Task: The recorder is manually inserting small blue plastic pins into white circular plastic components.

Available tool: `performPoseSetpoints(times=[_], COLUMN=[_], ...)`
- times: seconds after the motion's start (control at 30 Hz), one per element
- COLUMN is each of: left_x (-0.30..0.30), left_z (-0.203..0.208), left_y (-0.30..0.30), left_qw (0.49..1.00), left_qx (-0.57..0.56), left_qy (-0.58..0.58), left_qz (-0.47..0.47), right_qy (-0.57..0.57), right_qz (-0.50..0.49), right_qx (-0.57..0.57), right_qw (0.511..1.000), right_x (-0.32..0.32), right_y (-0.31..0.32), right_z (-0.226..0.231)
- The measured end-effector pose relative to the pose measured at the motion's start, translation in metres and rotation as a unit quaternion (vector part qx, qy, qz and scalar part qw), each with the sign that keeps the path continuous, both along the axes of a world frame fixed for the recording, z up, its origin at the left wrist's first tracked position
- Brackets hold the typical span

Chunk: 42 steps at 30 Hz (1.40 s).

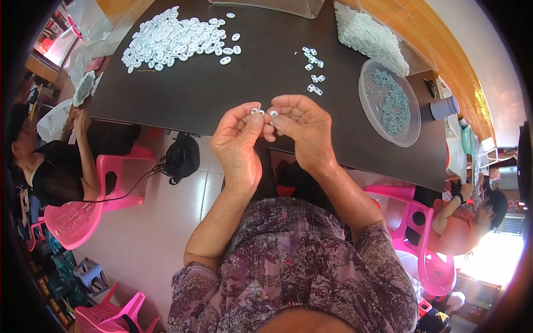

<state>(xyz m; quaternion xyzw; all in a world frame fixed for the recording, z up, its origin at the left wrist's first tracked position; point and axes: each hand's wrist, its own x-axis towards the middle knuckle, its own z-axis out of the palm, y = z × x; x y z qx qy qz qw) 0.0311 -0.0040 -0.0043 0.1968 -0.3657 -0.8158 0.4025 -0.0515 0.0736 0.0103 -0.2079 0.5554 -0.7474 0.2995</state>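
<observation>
Left hand (pixel 237 145) held a piece (pixel 256 111) in closed grip; right hand (pixel 310 129), likewise, a second piece (pixel 273 114). Surface (pixel 183 95) bore white pile (pixel 176 40), left, and tray (pixel 371 101), right.

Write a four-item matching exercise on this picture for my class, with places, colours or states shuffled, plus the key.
1. Heap of white pieces
2. Round tray
3. Person's shirt
4. Left hand

A. Pinching a small white piece
B. Dark table's far left
C. Purple, patterned
D. Contains grey-green pieces

Pairs: 1-B, 2-D, 3-C, 4-A
</observation>
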Motion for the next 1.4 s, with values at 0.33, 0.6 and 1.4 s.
performPoseSetpoints(times=[0.33,0.6,1.4], left_x=[0.012,0.011,0.01], left_z=[0.004,0.002,-0.006], left_y=[0.004,0.006,0.001], left_qw=[0.995,0.989,0.985], left_qx=[-0.065,-0.07,-0.113], left_qy=[-0.066,-0.111,-0.119], left_qz=[-0.046,-0.062,-0.054], right_qy=[0.027,0.067,0.119], right_qz=[0.03,0.04,0.081], right_qx=[0.025,0.041,0.074], right_qw=[0.999,0.996,0.987], right_x=[-0.023,-0.024,-0.03], right_y=[0.005,0.004,0.0], right_z=[-0.002,-0.002,-0.001])
